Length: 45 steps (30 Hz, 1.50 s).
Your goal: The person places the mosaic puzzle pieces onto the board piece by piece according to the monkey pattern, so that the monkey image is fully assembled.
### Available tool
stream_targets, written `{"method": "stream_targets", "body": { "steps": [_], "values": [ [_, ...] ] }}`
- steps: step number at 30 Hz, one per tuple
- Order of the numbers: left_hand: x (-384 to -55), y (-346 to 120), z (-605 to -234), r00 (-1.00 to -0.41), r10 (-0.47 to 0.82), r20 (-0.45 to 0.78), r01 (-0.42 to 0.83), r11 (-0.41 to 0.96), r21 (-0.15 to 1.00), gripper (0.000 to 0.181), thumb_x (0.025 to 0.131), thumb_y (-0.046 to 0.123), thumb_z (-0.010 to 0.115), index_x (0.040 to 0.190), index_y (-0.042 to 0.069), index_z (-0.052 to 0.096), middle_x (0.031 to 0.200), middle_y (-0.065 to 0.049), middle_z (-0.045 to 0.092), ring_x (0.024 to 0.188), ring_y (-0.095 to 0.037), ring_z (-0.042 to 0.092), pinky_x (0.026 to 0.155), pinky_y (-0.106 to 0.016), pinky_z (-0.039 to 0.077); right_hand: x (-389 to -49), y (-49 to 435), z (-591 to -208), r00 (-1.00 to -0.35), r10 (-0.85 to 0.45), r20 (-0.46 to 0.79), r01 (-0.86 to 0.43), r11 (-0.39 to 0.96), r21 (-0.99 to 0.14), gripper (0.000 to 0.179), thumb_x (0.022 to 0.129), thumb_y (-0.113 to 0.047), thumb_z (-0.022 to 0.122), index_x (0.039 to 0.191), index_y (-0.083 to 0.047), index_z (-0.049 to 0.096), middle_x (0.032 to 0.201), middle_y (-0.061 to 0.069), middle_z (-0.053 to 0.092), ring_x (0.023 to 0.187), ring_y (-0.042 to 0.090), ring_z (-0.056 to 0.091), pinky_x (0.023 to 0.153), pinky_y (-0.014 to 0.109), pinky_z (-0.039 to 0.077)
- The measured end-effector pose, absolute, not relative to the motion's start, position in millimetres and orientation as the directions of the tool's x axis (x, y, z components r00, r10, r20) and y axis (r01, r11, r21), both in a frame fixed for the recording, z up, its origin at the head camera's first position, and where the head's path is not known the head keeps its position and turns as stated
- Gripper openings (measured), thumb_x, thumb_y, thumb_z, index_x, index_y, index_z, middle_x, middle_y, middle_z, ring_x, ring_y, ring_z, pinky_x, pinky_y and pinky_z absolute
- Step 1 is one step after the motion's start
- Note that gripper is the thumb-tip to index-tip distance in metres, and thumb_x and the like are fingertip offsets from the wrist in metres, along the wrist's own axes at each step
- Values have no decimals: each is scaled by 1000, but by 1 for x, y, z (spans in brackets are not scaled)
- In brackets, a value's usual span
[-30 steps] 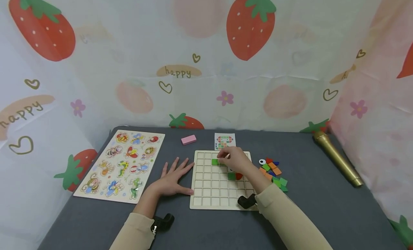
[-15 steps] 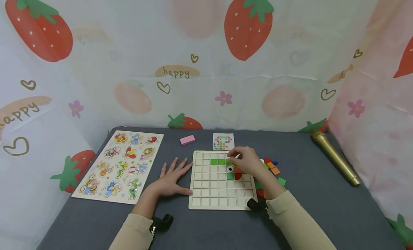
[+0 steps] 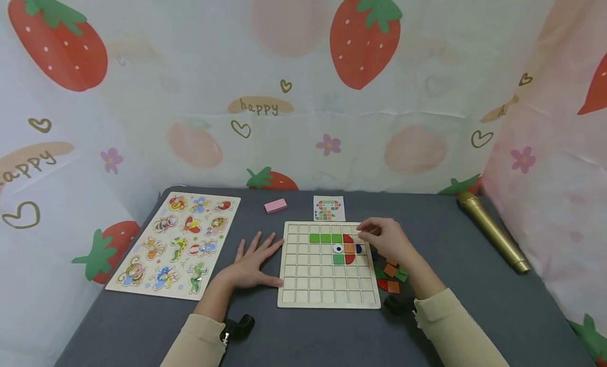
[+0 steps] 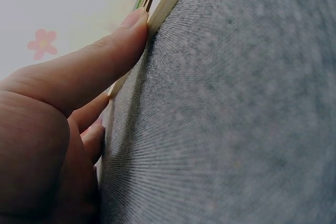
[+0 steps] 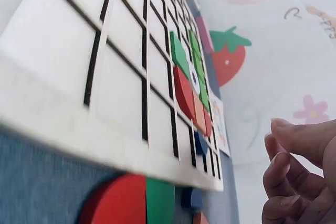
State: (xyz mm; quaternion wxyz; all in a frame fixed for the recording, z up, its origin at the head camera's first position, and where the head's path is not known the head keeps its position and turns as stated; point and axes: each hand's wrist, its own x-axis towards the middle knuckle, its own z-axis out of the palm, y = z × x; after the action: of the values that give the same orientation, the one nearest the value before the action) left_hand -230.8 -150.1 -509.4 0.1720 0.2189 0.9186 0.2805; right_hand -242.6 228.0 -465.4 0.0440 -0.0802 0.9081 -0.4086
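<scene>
A pale wooden grid board (image 3: 308, 283) lies on the dark cloth. Laid in its cells are a row of green tiles (image 3: 326, 238), a white eye tile (image 3: 338, 248), red rounded tiles (image 3: 350, 259), an orange tile (image 3: 349, 248) and a blue piece (image 3: 358, 248). My left hand (image 3: 251, 267) rests with spread fingers on the cloth; its thumb (image 4: 113, 51) touches the board's left edge. Above the board's upper right corner hovers my right hand (image 3: 389, 240), fingers loosely bent. No tile shows between its thumb and fingertips (image 5: 281, 163) in the right wrist view.
Loose coloured tiles (image 3: 392, 287) lie right of the board, partly hidden under the right arm. A printed pattern card (image 3: 329, 208) and a pink block (image 3: 275, 206) are behind it. An insect picture board (image 3: 175, 240) lies left, a golden microphone (image 3: 493, 232) far right.
My right hand has moved right, off the green tiles, towards the board's right edge. The green row, red, orange and blue pieces now show uncovered. My left hand has stayed put.
</scene>
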Motion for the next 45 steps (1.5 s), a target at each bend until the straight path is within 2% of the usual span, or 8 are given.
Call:
{"method": "stream_targets", "body": {
  "steps": [5,14,24,32,40,45],
  "values": [
    [-230,-150,-510,-844,498,-199,300,746,594,104,78,60,79,162,29,25,171,-3,10,157,-34,-12,119,-63,-17,-241,246,-466,-990,-141,-19,-82,674,-734,25,99,-21,67,120,-8,71,109,11,71,89,25,65,69,32,55],
    [-229,-150,-508,-846,491,-206,299,757,581,104,78,60,78,162,31,24,171,-1,10,157,-33,-12,119,-62,-17,-241,279,-467,-995,-91,-31,-39,680,-732,37,106,-32,54,129,-6,66,116,18,68,92,29,63,69,32,52],
    [-229,-151,-508,-846,492,-208,297,756,583,103,80,58,78,162,28,24,171,-3,9,157,-34,-13,119,-63,-17,-250,303,-485,-999,-41,-32,-8,731,-683,31,102,-28,61,122,-5,69,115,18,69,101,32,66,76,40,58],
    [-230,-151,-506,-843,492,-219,294,761,578,104,79,61,77,162,31,22,171,0,8,157,-31,-14,120,-61,-18,-251,302,-492,-993,-54,-108,26,776,-630,35,100,-33,65,119,-5,69,112,17,69,98,30,64,76,41,56],
    [-230,-149,-506,-841,494,-219,294,758,581,104,78,60,78,162,31,23,171,-1,9,157,-32,-13,119,-62,-17,-254,297,-494,-992,-31,-124,47,814,-579,25,99,-26,66,108,-4,70,106,16,68,91,27,61,75,41,53],
    [-231,-150,-507,-844,492,-214,294,758,582,104,78,60,78,162,30,24,171,-2,10,157,-33,-13,119,-62,-17,-256,295,-495,-992,-39,-121,36,826,-563,31,97,-31,69,111,-4,69,109,18,65,93,29,59,77,44,52]
  ]
}}
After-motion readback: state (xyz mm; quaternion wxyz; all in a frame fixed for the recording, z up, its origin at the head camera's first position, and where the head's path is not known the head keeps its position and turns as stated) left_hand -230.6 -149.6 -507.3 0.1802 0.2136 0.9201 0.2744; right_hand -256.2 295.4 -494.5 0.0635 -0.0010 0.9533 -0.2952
